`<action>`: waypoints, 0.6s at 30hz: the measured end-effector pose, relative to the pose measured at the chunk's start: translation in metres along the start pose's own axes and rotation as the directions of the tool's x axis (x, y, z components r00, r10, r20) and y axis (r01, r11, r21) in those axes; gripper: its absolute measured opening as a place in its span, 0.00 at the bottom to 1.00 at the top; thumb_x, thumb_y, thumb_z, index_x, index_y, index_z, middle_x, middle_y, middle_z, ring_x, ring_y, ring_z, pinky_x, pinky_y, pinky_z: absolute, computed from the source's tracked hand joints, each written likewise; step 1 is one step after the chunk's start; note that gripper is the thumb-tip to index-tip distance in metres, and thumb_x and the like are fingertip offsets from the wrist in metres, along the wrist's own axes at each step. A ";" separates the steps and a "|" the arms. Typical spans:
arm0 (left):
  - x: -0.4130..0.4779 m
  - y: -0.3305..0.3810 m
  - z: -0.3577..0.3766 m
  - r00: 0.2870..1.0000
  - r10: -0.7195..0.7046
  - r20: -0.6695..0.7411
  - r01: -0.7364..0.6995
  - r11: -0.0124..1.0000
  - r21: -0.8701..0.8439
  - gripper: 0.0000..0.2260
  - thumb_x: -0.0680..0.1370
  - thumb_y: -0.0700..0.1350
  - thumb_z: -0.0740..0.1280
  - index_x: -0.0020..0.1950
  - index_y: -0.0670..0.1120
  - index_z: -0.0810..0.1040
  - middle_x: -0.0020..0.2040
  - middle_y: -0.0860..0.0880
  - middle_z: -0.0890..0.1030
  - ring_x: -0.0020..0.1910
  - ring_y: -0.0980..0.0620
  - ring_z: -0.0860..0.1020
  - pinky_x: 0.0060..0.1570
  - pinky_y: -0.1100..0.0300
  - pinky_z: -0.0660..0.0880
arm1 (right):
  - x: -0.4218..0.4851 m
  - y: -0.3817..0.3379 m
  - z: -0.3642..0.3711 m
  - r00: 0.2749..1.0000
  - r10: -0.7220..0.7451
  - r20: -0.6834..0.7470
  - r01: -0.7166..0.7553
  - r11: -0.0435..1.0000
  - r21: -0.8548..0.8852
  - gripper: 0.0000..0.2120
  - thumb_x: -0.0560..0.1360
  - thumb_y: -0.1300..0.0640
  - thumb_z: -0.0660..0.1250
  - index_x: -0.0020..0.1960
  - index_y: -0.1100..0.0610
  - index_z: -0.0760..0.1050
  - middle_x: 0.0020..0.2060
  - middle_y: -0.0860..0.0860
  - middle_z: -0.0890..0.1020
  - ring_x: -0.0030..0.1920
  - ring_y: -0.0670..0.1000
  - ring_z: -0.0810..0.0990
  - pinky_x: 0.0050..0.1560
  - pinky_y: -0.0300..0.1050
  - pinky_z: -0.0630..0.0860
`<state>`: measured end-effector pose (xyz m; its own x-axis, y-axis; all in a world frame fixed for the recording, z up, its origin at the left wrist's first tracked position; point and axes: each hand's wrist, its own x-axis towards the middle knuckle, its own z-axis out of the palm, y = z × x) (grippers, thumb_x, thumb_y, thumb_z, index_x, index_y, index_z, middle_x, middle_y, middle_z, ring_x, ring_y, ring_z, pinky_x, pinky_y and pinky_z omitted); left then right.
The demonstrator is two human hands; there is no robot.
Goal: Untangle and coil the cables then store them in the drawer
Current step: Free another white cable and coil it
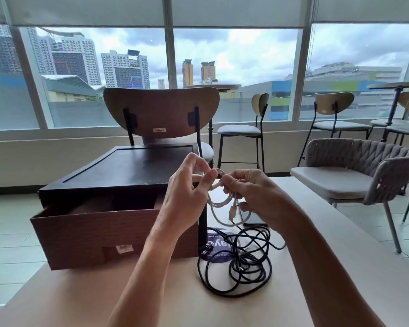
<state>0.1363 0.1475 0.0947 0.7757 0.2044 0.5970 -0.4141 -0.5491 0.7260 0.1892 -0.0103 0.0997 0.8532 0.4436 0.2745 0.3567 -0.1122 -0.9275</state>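
A white cable [219, 205] hangs in loops between both hands above the table. My left hand [187, 192] pinches its upper strand with thumb and fingers. Just to the right, my right hand [253, 192] grips the bundled loops, and a plug end dangles below it. A black cable [243, 263] lies in a tangled heap on the table under my hands. The brown drawer [109, 232] is pulled open from a dark wooden box [128, 171] at the left of the table.
A round purple sticker [219, 250] on the light table [80, 298] lies under the black cable. A dark phone [255, 220] rests behind the hanging loops. A wooden chair [161, 109] stands behind the box, and a woven armchair [354, 171] is at the right.
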 end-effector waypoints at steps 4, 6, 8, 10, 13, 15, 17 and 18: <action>-0.002 0.003 0.001 0.989 0.112 0.100 -0.126 0.979 0.157 0.08 0.79 0.56 0.68 0.47 0.53 0.78 0.53 0.58 0.80 0.52 0.62 0.79 0.48 0.64 0.75 | 0.000 -0.001 -0.003 0.998 -0.005 -0.061 0.006 1.000 0.022 0.12 0.81 0.55 0.64 0.42 0.55 0.81 0.35 0.48 0.78 0.35 0.44 0.72 0.32 0.38 0.69; -0.004 0.002 0.002 0.979 0.195 0.062 -0.204 0.948 0.246 0.06 0.77 0.52 0.71 0.47 0.50 0.79 0.54 0.58 0.79 0.52 0.61 0.79 0.48 0.61 0.78 | -0.002 -0.002 -0.002 0.998 -0.010 -0.057 0.011 1.000 0.020 0.11 0.81 0.56 0.65 0.43 0.57 0.81 0.34 0.49 0.77 0.35 0.45 0.72 0.31 0.39 0.69; -0.005 0.000 0.004 0.965 0.263 -0.003 -0.250 0.919 0.304 0.05 0.77 0.48 0.72 0.46 0.48 0.80 0.52 0.58 0.79 0.47 0.60 0.80 0.46 0.60 0.80 | -0.002 -0.003 -0.002 0.999 -0.015 -0.040 0.015 1.000 -0.008 0.11 0.81 0.55 0.65 0.45 0.59 0.82 0.34 0.48 0.78 0.35 0.46 0.72 0.31 0.37 0.68; -0.004 -0.001 0.004 0.949 0.305 -0.075 -0.262 0.902 0.343 0.04 0.78 0.45 0.71 0.46 0.47 0.79 0.49 0.57 0.79 0.44 0.59 0.80 0.44 0.61 0.79 | -0.003 -0.005 -0.002 1.000 -0.012 -0.006 0.012 0.998 -0.054 0.11 0.81 0.54 0.66 0.48 0.60 0.83 0.33 0.47 0.78 0.35 0.44 0.72 0.31 0.37 0.68; 0.002 -0.006 -0.008 0.910 0.334 -0.245 -0.233 0.901 0.365 0.05 0.79 0.43 0.69 0.44 0.45 0.77 0.42 0.54 0.78 0.40 0.58 0.79 0.40 0.70 0.74 | -0.004 -0.006 -0.007 1.000 -0.020 0.019 0.023 0.993 -0.118 0.11 0.80 0.54 0.66 0.50 0.59 0.84 0.35 0.47 0.79 0.36 0.44 0.74 0.35 0.39 0.71; 0.006 -0.012 -0.023 0.867 0.332 -0.372 -0.196 0.913 0.358 0.05 0.80 0.42 0.69 0.44 0.46 0.75 0.40 0.51 0.79 0.38 0.54 0.80 0.39 0.70 0.74 | -0.005 -0.004 -0.012 1.000 -0.014 0.022 0.017 0.989 -0.147 0.10 0.80 0.55 0.66 0.50 0.59 0.84 0.36 0.48 0.80 0.36 0.43 0.75 0.36 0.37 0.71; 0.008 -0.019 -0.034 0.826 0.313 -0.469 -0.152 0.925 0.349 0.06 0.80 0.42 0.69 0.44 0.47 0.74 0.39 0.50 0.80 0.36 0.52 0.81 0.37 0.58 0.78 | -0.004 -0.003 -0.013 0.999 -0.010 0.039 0.014 0.994 -0.108 0.10 0.80 0.54 0.66 0.49 0.58 0.85 0.36 0.47 0.80 0.36 0.44 0.76 0.40 0.41 0.73; 0.008 -0.021 -0.036 0.811 0.301 -0.502 -0.131 0.929 0.345 0.06 0.80 0.42 0.69 0.44 0.47 0.74 0.39 0.49 0.80 0.35 0.52 0.81 0.36 0.54 0.78 | -0.004 -0.003 -0.013 0.999 -0.014 0.049 0.019 0.995 -0.097 0.10 0.80 0.55 0.66 0.48 0.58 0.84 0.35 0.47 0.80 0.36 0.45 0.76 0.41 0.43 0.73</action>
<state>0.1338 0.1892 0.0965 0.2651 0.4072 0.8740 -0.3224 -0.8169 0.4783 0.1893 -0.0229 0.1049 0.8282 0.4886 0.2746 0.4078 -0.1893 -0.8932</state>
